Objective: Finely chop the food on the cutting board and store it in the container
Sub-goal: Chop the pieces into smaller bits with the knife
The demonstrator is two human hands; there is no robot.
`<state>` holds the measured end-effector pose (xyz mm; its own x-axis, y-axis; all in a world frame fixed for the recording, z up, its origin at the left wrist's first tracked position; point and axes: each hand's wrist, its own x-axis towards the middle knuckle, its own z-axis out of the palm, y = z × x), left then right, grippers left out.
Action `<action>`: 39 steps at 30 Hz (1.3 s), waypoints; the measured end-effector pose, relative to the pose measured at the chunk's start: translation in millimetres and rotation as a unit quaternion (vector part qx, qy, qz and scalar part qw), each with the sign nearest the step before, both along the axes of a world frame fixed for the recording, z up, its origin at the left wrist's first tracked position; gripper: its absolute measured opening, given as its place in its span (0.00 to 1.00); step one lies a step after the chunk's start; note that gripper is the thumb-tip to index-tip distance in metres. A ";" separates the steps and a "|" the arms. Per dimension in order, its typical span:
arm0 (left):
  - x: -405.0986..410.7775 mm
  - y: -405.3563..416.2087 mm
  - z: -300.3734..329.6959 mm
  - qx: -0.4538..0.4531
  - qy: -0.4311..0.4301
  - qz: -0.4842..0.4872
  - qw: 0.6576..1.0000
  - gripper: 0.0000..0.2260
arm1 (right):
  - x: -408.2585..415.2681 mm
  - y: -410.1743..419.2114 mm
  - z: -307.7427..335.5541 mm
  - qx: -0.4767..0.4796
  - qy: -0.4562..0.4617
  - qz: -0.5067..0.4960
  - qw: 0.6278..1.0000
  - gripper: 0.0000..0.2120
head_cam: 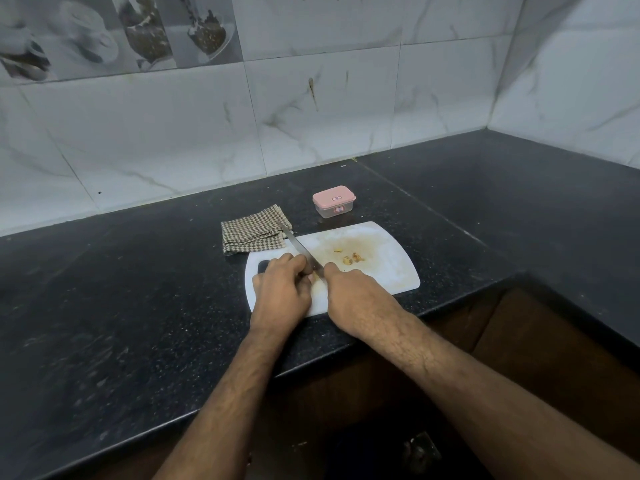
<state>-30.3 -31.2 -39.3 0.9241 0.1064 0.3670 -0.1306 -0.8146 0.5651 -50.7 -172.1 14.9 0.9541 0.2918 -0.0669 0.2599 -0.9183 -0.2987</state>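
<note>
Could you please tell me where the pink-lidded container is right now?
The container sits closed on the black counter, just behind the cutting board, right of the checked cloth.

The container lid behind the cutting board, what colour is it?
The lid is pink, with a small label; the head view shows it.

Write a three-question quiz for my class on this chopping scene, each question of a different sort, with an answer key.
1. True or false: the pink-lidded container has its lid off.
2. Which hand holds the knife? A) left hand B) right hand
3. Fill in: the checked cloth lies at the cutting board's far ____ corner.

Key: 1 false, it is closed; 2 B; 3 left.
</note>
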 end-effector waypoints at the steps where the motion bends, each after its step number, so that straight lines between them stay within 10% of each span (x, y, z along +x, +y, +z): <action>1: 0.4 0.3 -0.1 -0.002 -0.001 0.000 1.000 0.11 | 0.5 0.6 0.5 -0.003 -0.003 0.004 1.000 0.15; 20: 3.3 9.6 -10.5 -0.124 -0.012 -0.003 0.992 0.09 | 13.3 15.7 8.1 -0.031 0.036 -0.005 0.999 0.15; 28: 0.3 14.3 -10.6 -0.231 -0.006 -0.004 0.973 0.06 | 13.4 -13.4 -5.7 0.207 0.116 -0.085 0.968 0.16; 39: 1.2 10.9 -11.6 -0.184 -0.034 0.011 0.982 0.09 | 13.4 -21.0 4.9 0.122 0.060 -0.035 0.990 0.09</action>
<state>-29.1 -20.3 -50.9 0.8946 0.2636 0.3608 -0.1624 -0.5603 0.8122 -37.3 -193.1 19.9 0.9620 0.2469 -0.1170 0.1472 -0.8291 -0.5394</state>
